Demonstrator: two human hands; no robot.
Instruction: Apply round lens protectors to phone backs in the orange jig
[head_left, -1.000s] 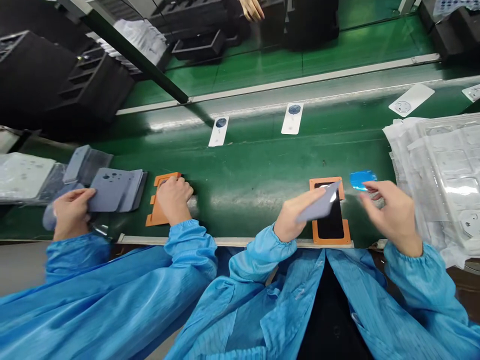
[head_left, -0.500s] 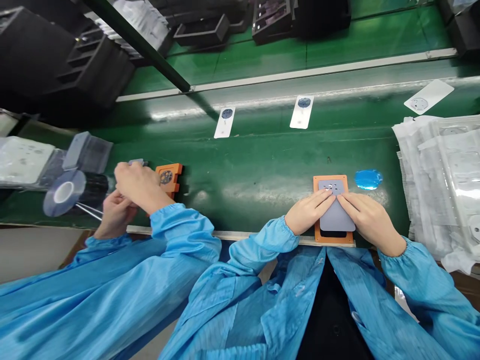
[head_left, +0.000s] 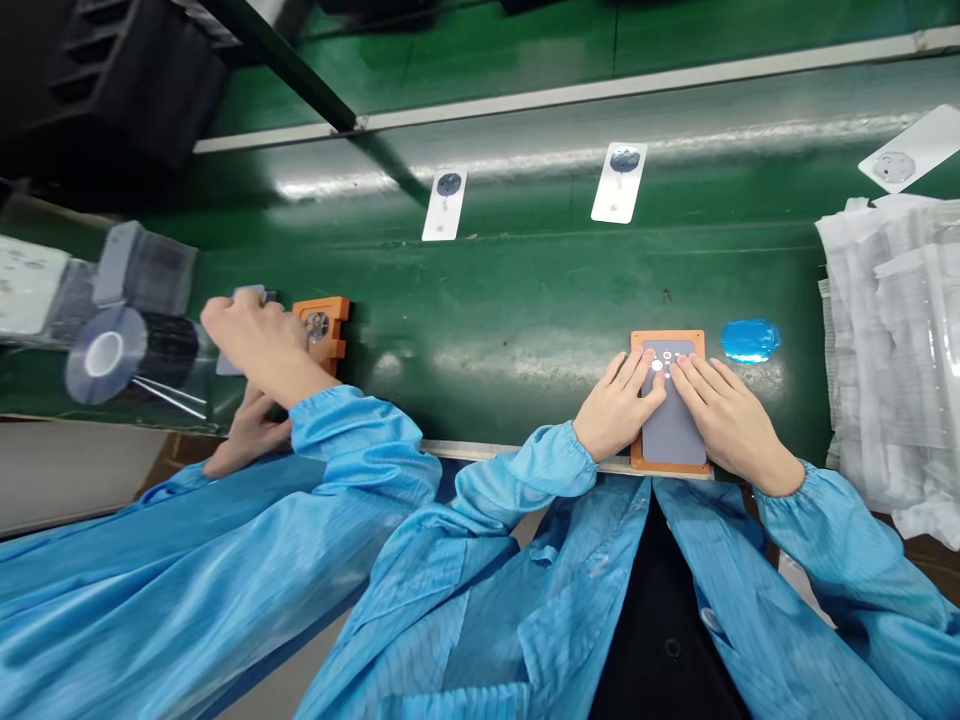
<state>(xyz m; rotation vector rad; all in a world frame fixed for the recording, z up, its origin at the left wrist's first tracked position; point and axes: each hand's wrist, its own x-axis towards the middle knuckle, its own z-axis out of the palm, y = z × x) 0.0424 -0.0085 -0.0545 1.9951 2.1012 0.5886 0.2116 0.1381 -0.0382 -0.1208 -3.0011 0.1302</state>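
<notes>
A grey flat panel [head_left: 673,430] with a cluster of holes near its top, like a phone back cover, lies inside an orange frame-like fixture [head_left: 670,337] at the bench's front edge. My left hand [head_left: 616,408] rests on the panel's upper left part, fingers stretched and slightly apart. On the upper right side, my right hand [head_left: 729,415] lies with its fingers extended flat. The thumb of the left hand and the fingers of the right nearly meet just below the holes. A blue oval film piece [head_left: 750,341] sits right of the fixture.
At left, a co-worker's hands [head_left: 259,340] work beside another orange fixture [head_left: 326,318], a film roll [head_left: 105,355] and tweezers [head_left: 172,396]. White cards [head_left: 445,215] lie farther back. Wrapped plastic trays [head_left: 885,350] are stacked at right.
The panel has dropped into line with the orange frame, covering the dark opening at its lower end. My fingers have spread flatter over it. The view has shifted downward.
</notes>
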